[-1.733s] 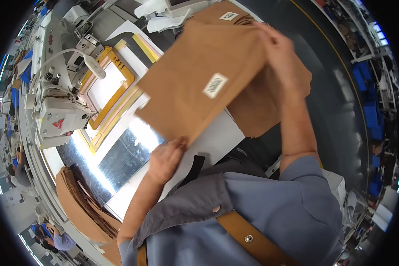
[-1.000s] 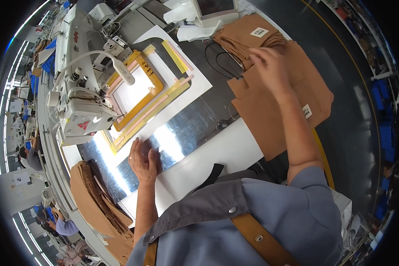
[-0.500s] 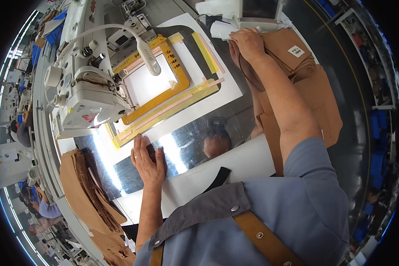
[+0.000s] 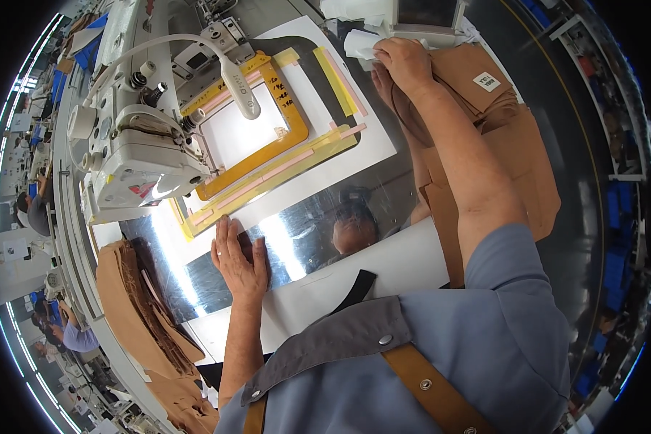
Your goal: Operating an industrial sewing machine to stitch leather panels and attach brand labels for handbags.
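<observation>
My left hand (image 4: 240, 262) lies flat on a shiny metal plate (image 4: 318, 246), fingers stretched toward the yellow-taped edge of a dark template (image 4: 343, 141). Inside that template, under the head of a white sewing machine (image 4: 148, 163), sits an amber frame (image 4: 294, 119) around a white sheet. Reaching to the far right, my right hand (image 4: 406, 61) has its fingers curled in and pressed together beside a crumpled white piece (image 4: 362, 45). Whatever those fingers hold, if anything, is hidden.
Brown fabric pieces (image 4: 532, 163) are stacked on the right, the upper ones bearing a white label (image 4: 484, 82). Another brown stack (image 4: 126, 311) hangs along the left edge. A screen in a white housing (image 4: 427, 14) stands at the back. Other people work far left.
Both hands stay nearly in place. The view has shifted slightly, and the right hand's fingers have moved only a little beside the white piece.
</observation>
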{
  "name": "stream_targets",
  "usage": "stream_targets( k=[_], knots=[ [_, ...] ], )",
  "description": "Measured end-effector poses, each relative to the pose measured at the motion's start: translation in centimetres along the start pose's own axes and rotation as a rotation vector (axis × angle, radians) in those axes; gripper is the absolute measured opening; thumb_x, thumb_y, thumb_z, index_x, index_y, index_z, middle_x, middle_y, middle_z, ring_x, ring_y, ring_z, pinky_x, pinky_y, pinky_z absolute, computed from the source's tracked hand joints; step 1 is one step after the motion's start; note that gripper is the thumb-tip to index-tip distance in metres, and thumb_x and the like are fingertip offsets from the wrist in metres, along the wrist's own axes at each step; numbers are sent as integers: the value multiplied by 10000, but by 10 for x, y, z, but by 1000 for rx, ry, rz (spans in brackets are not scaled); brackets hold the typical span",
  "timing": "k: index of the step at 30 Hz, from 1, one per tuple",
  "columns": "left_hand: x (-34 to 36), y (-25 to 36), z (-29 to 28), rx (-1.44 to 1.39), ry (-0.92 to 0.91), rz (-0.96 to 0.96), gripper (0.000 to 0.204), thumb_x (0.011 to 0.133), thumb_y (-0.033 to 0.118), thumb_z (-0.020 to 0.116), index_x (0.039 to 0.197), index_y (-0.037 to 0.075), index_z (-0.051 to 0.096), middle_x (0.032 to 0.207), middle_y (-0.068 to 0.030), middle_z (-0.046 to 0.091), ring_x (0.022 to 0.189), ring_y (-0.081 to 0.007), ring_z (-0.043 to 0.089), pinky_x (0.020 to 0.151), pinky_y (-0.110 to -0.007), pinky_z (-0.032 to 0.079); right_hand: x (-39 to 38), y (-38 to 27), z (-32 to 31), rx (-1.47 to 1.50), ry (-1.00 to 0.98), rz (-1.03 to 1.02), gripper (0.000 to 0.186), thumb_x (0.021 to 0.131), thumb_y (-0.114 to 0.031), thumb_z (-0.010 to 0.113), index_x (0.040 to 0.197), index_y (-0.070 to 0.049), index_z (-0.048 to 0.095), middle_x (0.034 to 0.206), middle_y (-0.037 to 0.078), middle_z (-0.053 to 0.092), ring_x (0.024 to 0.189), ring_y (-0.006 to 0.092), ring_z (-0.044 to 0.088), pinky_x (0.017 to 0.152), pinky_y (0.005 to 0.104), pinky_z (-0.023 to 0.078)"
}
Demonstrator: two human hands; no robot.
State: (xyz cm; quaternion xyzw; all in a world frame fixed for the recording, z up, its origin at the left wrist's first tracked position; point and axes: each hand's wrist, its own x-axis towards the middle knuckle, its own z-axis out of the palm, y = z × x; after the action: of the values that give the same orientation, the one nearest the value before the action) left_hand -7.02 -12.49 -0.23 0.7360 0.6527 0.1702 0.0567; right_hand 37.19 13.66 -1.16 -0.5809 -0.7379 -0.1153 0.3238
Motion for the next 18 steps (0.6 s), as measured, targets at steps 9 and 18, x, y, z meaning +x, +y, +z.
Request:
stream_targets(
  k=[9,18],
  knots=[
    [10,23,2,-43,70,342,675,820,157,832,1420,48,543,1556,-184,496,1399,-354,513,1132,-510,372,-38,-121,-29,194,44,-350,37,804,-167,746,816,-136,763,776,-5,715,738,207,677,684,373,487],
    [70,66,16,-232,63,395,598,874,48,725,1432,14,511,1427,-193,587,1226,-330,631,982,-403,556,-101,-230,-29,435,-213,-372,116,823,-98,678,920,-73,737,849,63,722,806,243,699,765,389,538]
  ],
)
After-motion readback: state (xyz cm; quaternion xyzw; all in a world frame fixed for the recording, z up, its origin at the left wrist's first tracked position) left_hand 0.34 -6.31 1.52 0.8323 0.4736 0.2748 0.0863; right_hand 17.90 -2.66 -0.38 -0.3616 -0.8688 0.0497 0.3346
